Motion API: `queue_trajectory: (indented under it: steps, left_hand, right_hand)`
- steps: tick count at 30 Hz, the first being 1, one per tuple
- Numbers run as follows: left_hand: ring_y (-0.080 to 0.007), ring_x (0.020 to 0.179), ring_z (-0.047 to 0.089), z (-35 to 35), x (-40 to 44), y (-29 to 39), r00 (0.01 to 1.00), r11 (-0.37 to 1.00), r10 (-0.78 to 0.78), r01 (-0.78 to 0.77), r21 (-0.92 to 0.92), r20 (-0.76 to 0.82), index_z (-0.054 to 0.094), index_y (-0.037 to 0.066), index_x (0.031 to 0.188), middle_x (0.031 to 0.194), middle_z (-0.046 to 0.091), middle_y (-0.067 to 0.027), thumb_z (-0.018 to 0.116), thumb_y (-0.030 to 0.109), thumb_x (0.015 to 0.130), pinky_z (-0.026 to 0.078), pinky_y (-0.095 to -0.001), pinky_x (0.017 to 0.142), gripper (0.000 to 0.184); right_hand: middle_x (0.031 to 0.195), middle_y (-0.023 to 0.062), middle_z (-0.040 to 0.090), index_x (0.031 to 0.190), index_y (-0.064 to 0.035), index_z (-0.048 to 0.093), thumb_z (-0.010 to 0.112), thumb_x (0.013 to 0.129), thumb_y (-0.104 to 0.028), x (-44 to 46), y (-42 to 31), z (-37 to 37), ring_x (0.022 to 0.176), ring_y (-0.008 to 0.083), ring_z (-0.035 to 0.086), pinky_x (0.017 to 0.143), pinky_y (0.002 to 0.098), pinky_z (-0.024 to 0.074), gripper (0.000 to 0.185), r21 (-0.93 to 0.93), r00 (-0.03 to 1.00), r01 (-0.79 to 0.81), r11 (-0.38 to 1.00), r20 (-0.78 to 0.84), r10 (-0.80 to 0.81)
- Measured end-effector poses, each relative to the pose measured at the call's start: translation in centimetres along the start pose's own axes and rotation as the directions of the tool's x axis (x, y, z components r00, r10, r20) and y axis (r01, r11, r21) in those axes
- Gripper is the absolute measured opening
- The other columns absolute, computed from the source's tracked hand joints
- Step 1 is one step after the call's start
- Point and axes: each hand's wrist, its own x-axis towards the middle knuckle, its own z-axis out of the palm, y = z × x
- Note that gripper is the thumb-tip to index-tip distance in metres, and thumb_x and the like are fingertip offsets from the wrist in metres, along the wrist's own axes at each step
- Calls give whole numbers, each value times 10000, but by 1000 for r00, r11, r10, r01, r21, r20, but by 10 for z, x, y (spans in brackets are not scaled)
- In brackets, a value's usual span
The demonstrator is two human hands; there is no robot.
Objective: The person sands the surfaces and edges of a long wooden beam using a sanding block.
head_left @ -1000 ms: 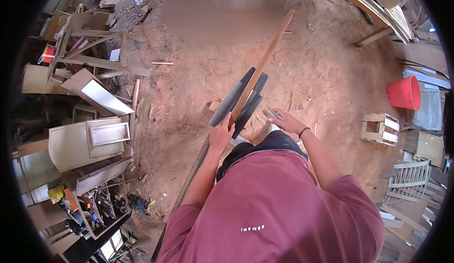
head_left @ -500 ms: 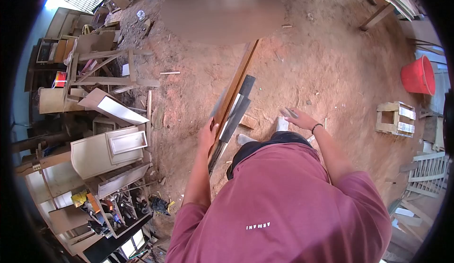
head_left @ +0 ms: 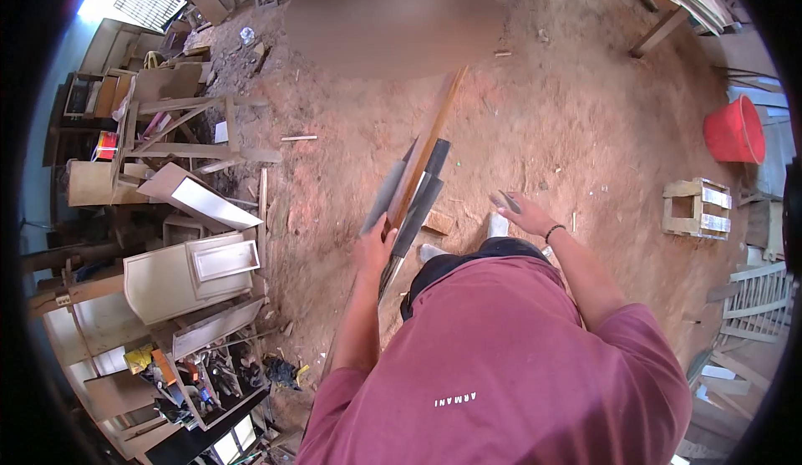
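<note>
Wooden strip (head_left: 424,152), one-handed hold

Left hand (head_left: 376,246) fingers wrapped round it, the strip slanting beside dark boards (head_left: 419,210); right hand (head_left: 528,214) pinches a small slim piece (head_left: 508,203), identity unclear. Risk: strip could twist or slip, its far end outweighing a lone grip

Soft light, glare at the upper-left opening (head_left: 138,1), fisheye-bent edges, oval blur over the floor (head_left: 535,122).

Bucket (head_left: 735,129) right of wooden strip (head_left: 423,152)

Left hand (head_left: 376,246) on long wooden strip (head_left: 425,152)
</note>
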Motion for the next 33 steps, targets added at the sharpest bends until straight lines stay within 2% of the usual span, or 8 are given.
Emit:
queue_trajectory:
  steps: [5, 7, 14, 20, 22, 24, 29, 33]
  left_hand:
    - [-348, 968, 775, 56, -2, -27, 960, 986, 163, -168, -2, -228, 620, 293, 1565, 1197, 795, -66, 729, 421, 1032, 618, -486, 784, 559]
    - [-346, 990, 769, 52, -7, -26, 954, 979, 194, -203, -15, -230, 613, 285, 1573, 1247, 785, -70, 702, 393, 1055, 619, -482, 794, 537]
    - [-349, 1109, 758, 62, -9, -29, 894, 922, 338, -377, -86, -294, 596, 254, 1593, 1482, 696, -117, 621, 311, 1116, 636, -460, 882, 481]
    - [-358, 1185, 751, 62, -10, -33, 919, 882, 250, -346, -321, -305, 635, 180, 1521, 1444, 719, -145, 627, 312, 1118, 619, -460, 948, 424]
    - [-381, 1177, 751, 56, -8, -27, 930, 848, 203, -324, -419, -307, 655, 139, 1480, 1437, 721, -160, 630, 320, 1118, 607, -470, 966, 405]
    - [-382, 1183, 747, 43, -11, -14, 996, 889, -36, -4, -457, -80, 628, 80, 1462, 1426, 722, -172, 634, 365, 1111, 603, -480, 952, 453]
    - [-350, 1205, 722, 51, -9, -15, 989, 956, 107, -132, -263, -106, 569, 80, 1531, 1344, 744, -145, 673, 375, 1086, 599, -452, 968, 544]
    - [-359, 1188, 693, 43, -8, -12, 990, 969, 108, -125, -213, -87, 584, 89, 1495, 1327, 718, -144, 695, 349, 1067, 589, -459, 960, 513]
  right_hand:
    - [1616, 284, 521, 1651, -44, 393, 624, 1063, -607, 24, -93, 32, 1468, 451, 546, 1217, 498, 465, 846, -192, 995, 101, 976, 9, -101]
    - [1573, 300, 520, 1654, -31, 361, 645, 1053, -545, 35, -123, 54, 1423, 484, 554, 1178, 521, 490, 840, -267, 960, 257, 929, -40, -277]
    - [1290, 262, 568, 1698, -70, 322, 693, 1016, -456, 73, -187, 112, 1218, 448, 612, 1068, 528, 523, 867, -466, 879, 350, 812, -137, -457]
    - [1201, 194, 556, 1708, -96, 336, 732, 1003, -482, 112, -179, 106, 1107, 398, 603, 985, 501, 508, 895, -569, 812, 214, 794, -349, -468]
    - [1198, 185, 559, 1698, -97, 360, 726, 1006, -484, 107, -179, 112, 1100, 381, 596, 969, 488, 503, 874, -591, 839, 271, 760, -241, -487]
    - [1191, 177, 564, 1679, -96, 406, 718, 1006, -494, 93, -181, 121, 1091, 352, 584, 935, 468, 494, 841, -629, 836, 377, 680, -85, -542]
    - [1161, 179, 578, 1675, -100, 431, 707, 1008, -501, 99, -180, 113, 1057, 357, 575, 934, 490, 489, 826, -589, 739, 563, 579, 46, -672]
    - [1151, 185, 575, 1650, -135, 480, 740, 993, -446, 196, -162, 22, 1055, 362, 573, 945, 495, 495, 773, -611, 802, 338, 716, -210, -559]
